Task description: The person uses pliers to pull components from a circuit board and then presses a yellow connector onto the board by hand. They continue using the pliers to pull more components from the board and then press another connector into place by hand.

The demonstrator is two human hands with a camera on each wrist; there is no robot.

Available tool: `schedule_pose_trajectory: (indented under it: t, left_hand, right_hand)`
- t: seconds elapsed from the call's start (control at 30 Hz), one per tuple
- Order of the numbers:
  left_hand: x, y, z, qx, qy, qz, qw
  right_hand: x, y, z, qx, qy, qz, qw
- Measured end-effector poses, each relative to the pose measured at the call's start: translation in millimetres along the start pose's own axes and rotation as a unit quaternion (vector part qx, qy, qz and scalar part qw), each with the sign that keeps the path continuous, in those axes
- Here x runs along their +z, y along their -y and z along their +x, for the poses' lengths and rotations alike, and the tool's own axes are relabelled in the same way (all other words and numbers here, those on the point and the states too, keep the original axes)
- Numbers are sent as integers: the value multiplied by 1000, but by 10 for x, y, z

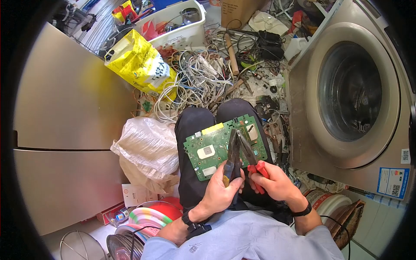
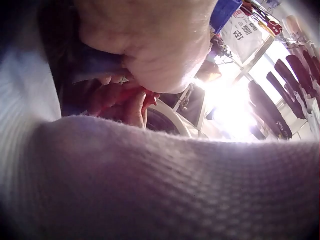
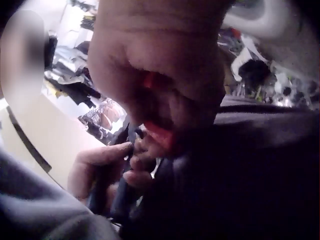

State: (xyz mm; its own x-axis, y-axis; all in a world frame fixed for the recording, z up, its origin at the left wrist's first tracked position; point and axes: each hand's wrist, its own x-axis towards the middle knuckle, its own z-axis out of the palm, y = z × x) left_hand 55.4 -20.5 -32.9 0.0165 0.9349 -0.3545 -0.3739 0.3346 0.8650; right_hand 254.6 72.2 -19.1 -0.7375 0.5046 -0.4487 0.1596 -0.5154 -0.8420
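A green circuit board [image 1: 222, 151] lies across the person's dark-trousered knees, with pale squares and a yellow strip on it. Over it, the left hand [image 1: 215, 193] grips dark-handled pliers [image 1: 234, 149] with a yellow patch on the handle. The right hand [image 1: 277, 183] holds red-handled pliers [image 1: 250, 152], tilted toward the left. Both tools' tips come together above the board's upper right part; a small shiny bit shows there. In the right wrist view, red handles [image 3: 161, 136] run through the right hand, close to the left hand's fingers [image 3: 94, 162]. The left wrist view is mostly sleeve and palm.
A washing machine [image 1: 353, 93] stands at the right, a metallic cabinet [image 1: 73, 104] at the left. Ahead lie tangled white cables [image 1: 199, 78], a yellow bag [image 1: 141, 63] and a white bin [image 1: 186, 37]. A whitish sack [image 1: 147, 149] slumps beside the left knee.
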Motion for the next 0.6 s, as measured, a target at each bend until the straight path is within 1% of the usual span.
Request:
schedule_pose_trajectory:
  t: [0.03, 0.07, 0.1, 0.13, 0.17, 0.2, 0.27, 0.3, 0.37, 0.4, 0.47, 0.5, 0.53, 0.57, 0.6]
  left_hand:
    - [-4, 6, 1, -9, -8, 11, 1000]
    - [2, -1, 1, -9, -8, 11, 1000]
    - [11, -15, 1, -11, -22, 17, 1000]
    - [17, -25, -4, -15, -37, 23, 999]
    - [22, -33, -9, -15, -38, 22, 999]
    - [29, -40, -5, -15, -46, 41, 998]
    - [33, -28, -1, -13, -54, 59, 997]
    - [26, 0, 1, -17, -48, 59, 997]
    - [22, 10, 5, -21, -41, 58, 997]
    - [21, 0, 1, -29, -30, 53, 998]
    - [23, -22, -7, -37, -21, 46, 998]
    - [22, -40, -13, -35, -15, 14, 999]
    - [16, -51, -18, -33, -9, -17, 999]
    - [-1, -42, -20, -33, -10, -17, 999]
    - [-26, -23, -18, -24, -14, -33, 999]
  right_hand:
    - [53, 76, -17, 1, -59, -107, 993]
    - [91, 118, -20, 2, -116, -212, 970]
    - [112, 108, -18, 2, -117, -212, 970]
    - [141, 80, -29, -70, -171, -335, 924]
    - [167, 58, -36, -140, -220, -450, 854]
    - [183, 45, -33, -140, -220, -450, 854]
    - [206, 33, -18, -179, -276, -515, 791]
    - [208, 31, -10, -179, -276, -516, 791]
    - [211, 21, 0, -179, -291, -548, 764]
    - [209, 13, -1, -179, -291, -547, 764]
    - [191, 1, -10, -202, -278, -526, 778]
    - [179, -3, -26, -203, -275, -527, 778]
    - [161, -5, -54, -187, -258, -509, 799]
    - [148, 3, -78, -171, -242, -491, 819]
    - [144, 72, -110, -171, -242, -491, 819]
